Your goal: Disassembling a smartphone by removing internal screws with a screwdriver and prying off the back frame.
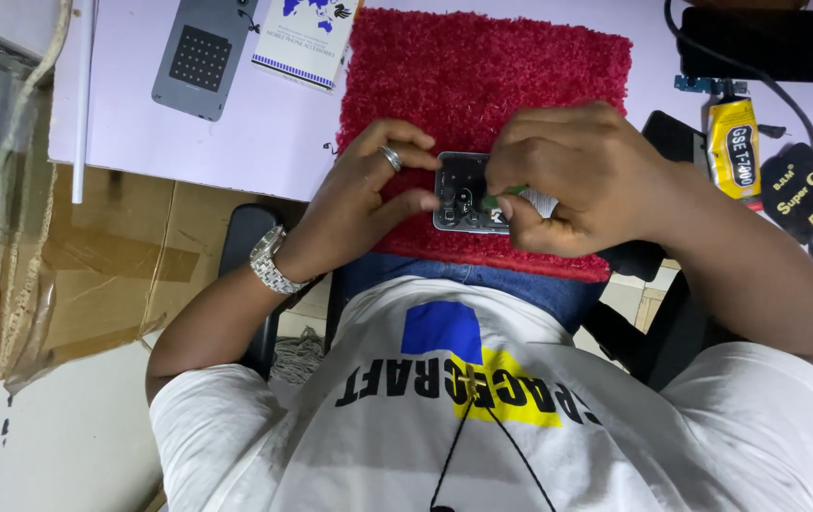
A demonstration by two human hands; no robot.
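Here, an opened phone (463, 194) with its back off, camera cluster and dark inner parts exposed, lying on the near half of a red shaggy mat (482, 66). Pinned at its left edge by the left hand (368, 190), ringed finger and thumb closed narrow against the frame. Covered on its right side by the right hand (577, 180), fingertips pinched tight on a slim green-tipped tool (493, 200) set down among the parts near the camera cluster. Looks like a step of fine work inside the body: prying or seating a small piece, though exactly which piece cannot be told. Next move likely calls for a steady left grip and a light, small motion of the tool tip, with no slip toward the lenses. Farther out on the pale table (141, 133): a grey perforated pad (200, 57), a printed booklet (307, 33), a yellow glue tube (734, 147), a black pouch (804, 194).
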